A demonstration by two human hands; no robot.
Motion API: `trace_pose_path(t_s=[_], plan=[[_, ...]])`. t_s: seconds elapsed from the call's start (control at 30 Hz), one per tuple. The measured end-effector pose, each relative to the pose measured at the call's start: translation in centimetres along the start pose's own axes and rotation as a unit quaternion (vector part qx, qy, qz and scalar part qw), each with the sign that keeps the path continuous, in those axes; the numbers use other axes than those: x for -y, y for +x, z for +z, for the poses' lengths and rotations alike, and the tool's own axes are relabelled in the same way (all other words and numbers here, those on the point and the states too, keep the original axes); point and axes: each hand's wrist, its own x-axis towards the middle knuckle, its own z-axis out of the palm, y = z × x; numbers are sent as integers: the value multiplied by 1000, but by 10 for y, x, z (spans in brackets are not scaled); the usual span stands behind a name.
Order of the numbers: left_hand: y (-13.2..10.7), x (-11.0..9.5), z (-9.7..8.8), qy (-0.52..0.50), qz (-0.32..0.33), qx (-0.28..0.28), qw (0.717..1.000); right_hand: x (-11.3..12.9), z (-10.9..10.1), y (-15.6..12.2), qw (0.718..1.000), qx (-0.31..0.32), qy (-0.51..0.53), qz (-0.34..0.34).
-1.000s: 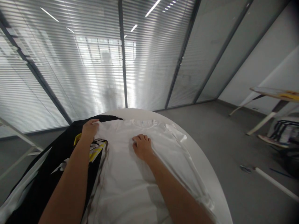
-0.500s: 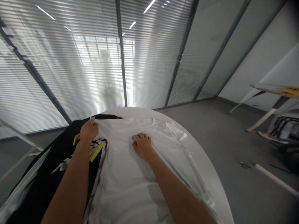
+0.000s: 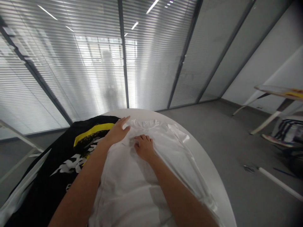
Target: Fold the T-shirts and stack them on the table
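A white T-shirt (image 3: 127, 186) lies spread out with its collar (image 3: 145, 124) at the far side. My left hand (image 3: 117, 131) is at the shirt's left shoulder beside the collar, thumb apart and fingers stretched out, gripping nothing. The left sleeve now lies turned inward over the shirt, partly hidden under that hand. On the chest rests my right hand (image 3: 144, 148), palm down, its fingers slightly bent and laid on the cloth. A black garment with a yellow and white print (image 3: 93, 130) lies to the left of the white shirt, partly covered by my left forearm.
Both garments lie on a round white table (image 3: 213, 176). Glass panels with blinds (image 3: 99, 63) stand behind it. At the right are another table (image 3: 272, 90), a striped bag-like object (image 3: 288, 130) and a white pole (image 3: 279, 183) near the floor.
My left hand has brought the shirt's left sleeve edge rightward toward the collar and let go. More of the black garment's print shows. My right hand has stayed in place.
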Motion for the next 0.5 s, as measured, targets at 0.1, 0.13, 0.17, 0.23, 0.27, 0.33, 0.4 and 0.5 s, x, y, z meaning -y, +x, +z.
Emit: trace_pose_path(t_s=[0.1,0.13,0.17,0.23,0.27,0.33,0.4,0.5], plan=[[1,17,5,26,32,-32,999,2,0,0,1000,-9,15,-2],[2,25,8,51,33,-37,997,3,-1,-1,1000,-13,17,-9],[1,32,13,80,33,-32,996,5,-1,-2,1000,-16,16,-21],[-2,44,24,135,34,-3,990,8,-1,-5,998,-13,4,-55],[-5,48,31,161,34,11,986,10,-1,-7,997,-7,-3,-71],[-12,52,41,209,34,24,977,14,0,-10,995,6,-13,-97],[-17,53,47,245,34,21,969,17,1,-11,994,9,-10,-109],[-20,51,49,266,32,13,963,20,2,-10,994,6,12,-108]])
